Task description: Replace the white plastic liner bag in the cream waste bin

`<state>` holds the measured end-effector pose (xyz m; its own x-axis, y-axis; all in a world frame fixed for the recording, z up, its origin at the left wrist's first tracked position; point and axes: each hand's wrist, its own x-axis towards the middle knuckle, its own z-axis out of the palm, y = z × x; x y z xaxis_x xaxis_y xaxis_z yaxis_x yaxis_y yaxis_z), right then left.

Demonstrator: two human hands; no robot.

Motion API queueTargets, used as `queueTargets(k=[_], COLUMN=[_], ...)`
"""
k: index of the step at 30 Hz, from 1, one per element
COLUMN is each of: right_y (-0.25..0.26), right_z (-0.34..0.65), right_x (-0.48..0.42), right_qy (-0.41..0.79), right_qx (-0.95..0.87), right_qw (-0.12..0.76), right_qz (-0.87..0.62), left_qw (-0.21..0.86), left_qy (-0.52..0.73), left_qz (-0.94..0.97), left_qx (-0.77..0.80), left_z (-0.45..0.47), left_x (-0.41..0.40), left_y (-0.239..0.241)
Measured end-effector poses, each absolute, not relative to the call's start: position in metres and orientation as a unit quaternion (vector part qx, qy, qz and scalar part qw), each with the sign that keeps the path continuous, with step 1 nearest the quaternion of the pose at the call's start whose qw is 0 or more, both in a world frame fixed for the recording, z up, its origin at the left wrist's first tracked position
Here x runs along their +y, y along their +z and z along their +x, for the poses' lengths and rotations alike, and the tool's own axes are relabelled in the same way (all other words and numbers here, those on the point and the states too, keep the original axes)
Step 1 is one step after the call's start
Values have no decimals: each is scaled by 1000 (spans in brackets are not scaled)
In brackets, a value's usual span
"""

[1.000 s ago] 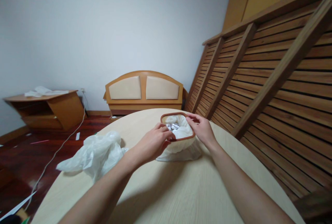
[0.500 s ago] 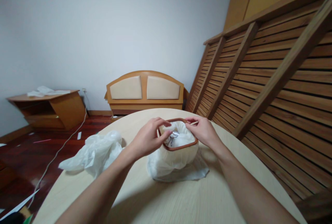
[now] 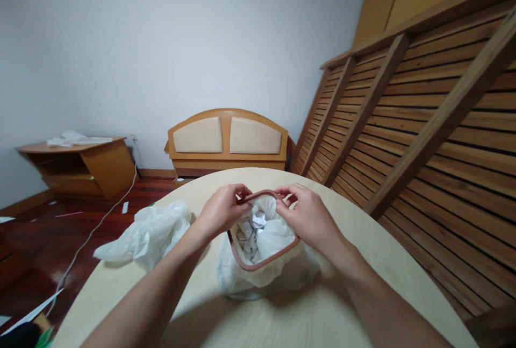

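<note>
A small bin with a brown rim [image 3: 269,262] stands on the round pale wooden table [image 3: 282,321], lined with a white plastic bag [image 3: 262,278] that hangs over its sides. Crumpled paper [image 3: 253,227] lies inside. My left hand [image 3: 220,211] pinches the bag at the far left of the rim, fingers closed. My right hand [image 3: 308,216] grips the bag at the far right of the rim, fingers curled.
A second crumpled white plastic bag [image 3: 151,232] lies on the table to the left. Slatted wooden panels [image 3: 423,122] lean close on the right. Beyond the table are a wooden headboard [image 3: 228,141], a low wooden cabinet [image 3: 86,168] and a cable on the dark floor.
The bin has come nearer to me and tilted its opening toward me. Both hands have shifted along the rim to its far side and closed on the bag's edge.
</note>
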<state>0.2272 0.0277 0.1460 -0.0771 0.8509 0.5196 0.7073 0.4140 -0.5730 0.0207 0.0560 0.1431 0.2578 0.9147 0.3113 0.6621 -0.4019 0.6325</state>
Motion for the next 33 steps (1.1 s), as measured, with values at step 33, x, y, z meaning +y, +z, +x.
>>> queueTargets(k=[33], right_y=[151], right_z=[232], right_x=[18], right_qy=[41], right_qx=[-780], right_qw=[385], right_qz=[-491], left_qw=[193], left_qy=[380], left_qz=[773], left_qx=[469], left_z=[39], left_x=[39], left_y=[144])
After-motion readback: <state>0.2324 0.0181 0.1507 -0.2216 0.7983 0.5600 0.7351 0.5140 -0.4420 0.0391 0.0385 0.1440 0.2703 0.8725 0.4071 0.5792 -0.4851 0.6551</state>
